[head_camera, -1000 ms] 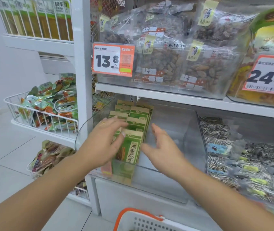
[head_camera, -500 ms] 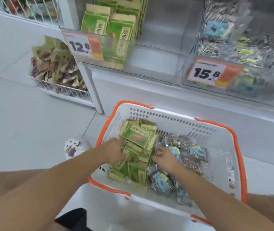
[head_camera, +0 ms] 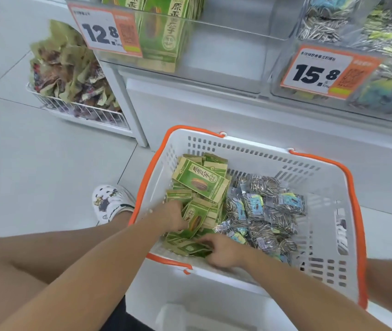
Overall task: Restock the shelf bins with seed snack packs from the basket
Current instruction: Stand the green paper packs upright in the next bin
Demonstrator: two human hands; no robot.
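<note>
A white basket with orange rim [head_camera: 257, 144] sits low in front of the shelf. Its left half holds several green seed packs [head_camera: 202, 179]; its right half holds several clear silvery seed packs [head_camera: 264, 206]. My left hand [head_camera: 172, 215] is down among the green packs, fingers curled against an upright green pack [head_camera: 196, 217]. My right hand [head_camera: 222, 252] lies at the basket's near edge, fingers curled over flat green packs [head_camera: 188, 247]. Above, a clear bin [head_camera: 226, 51] tagged 12.8 holds upright green packs [head_camera: 164, 27] on its left side.
A second clear bin [head_camera: 381, 75] tagged 15.8 at the right holds silvery seed packs. A wire rack [head_camera: 78, 111] of mixed snack bags stands low on the left. My shoe [head_camera: 109, 201] is beside the basket on the tiled floor.
A second ago both hands were at the green packs in the shelf bin. They dropped into the basket, and since then my right hand moved nearer onto the flat green packs.
</note>
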